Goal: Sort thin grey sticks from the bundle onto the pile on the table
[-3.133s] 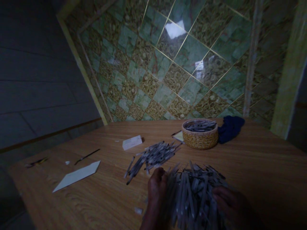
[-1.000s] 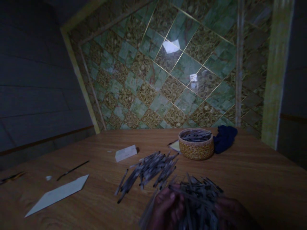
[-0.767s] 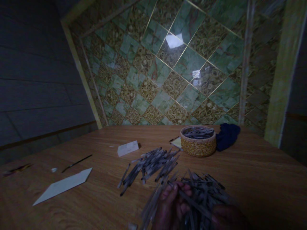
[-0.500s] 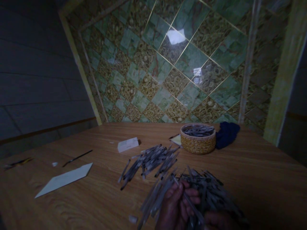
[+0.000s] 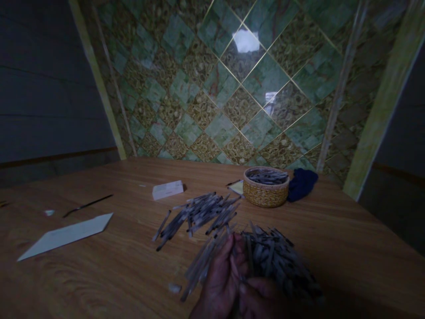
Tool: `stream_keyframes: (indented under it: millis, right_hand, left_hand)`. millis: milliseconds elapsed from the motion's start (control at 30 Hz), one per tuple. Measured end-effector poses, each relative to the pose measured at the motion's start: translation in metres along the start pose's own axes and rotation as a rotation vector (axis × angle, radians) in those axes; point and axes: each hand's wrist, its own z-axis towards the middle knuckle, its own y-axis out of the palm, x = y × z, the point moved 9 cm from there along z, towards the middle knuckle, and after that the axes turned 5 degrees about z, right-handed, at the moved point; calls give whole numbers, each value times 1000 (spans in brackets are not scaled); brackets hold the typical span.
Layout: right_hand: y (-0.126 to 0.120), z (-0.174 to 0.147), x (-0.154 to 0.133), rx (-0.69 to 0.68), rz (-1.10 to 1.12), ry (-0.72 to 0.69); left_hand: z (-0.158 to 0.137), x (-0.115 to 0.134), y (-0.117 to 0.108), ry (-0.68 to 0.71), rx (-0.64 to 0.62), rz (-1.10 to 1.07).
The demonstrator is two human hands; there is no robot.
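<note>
My left hand (image 5: 221, 274) is closed around a slim clear pen (image 5: 234, 261), its tip poking up past the thumb and forefinger. At the pen's near end my right hand (image 5: 262, 296) pinches with fingers closed, close against the left palm; the exact grip is dark and partly hidden. To the right of both hands spreads a heap of similar clear, dark-ended pens (image 5: 279, 252). Another bunch of pens (image 5: 195, 270) lies just left of my left hand. Farther forward is a looser group of pens (image 5: 202, 213).
A woven basket (image 5: 265, 196) full of pens stands at the back right, beside a dark blue cloth (image 5: 303, 184). A small white box (image 5: 168, 190), a flat white card (image 5: 66, 235), a thin black stick (image 5: 88, 205) and a small white piece (image 5: 174, 288) lie on the wooden table (image 5: 126, 270).
My right hand has moved up and left, nearer to my left hand along the pen. The pen now stands more upright. The whole view has shifted slightly.
</note>
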Motion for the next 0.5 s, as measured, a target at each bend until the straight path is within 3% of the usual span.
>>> stream_keyframes:
  millis: [300,500]
  right_hand:
    - [63,29,-20,-75,149,32]
    - [75,19,-37,-117,189,104]
  left_hand:
    - [-7,81,-2,201,8,74]
    - [-10,87,2,224,32,69]
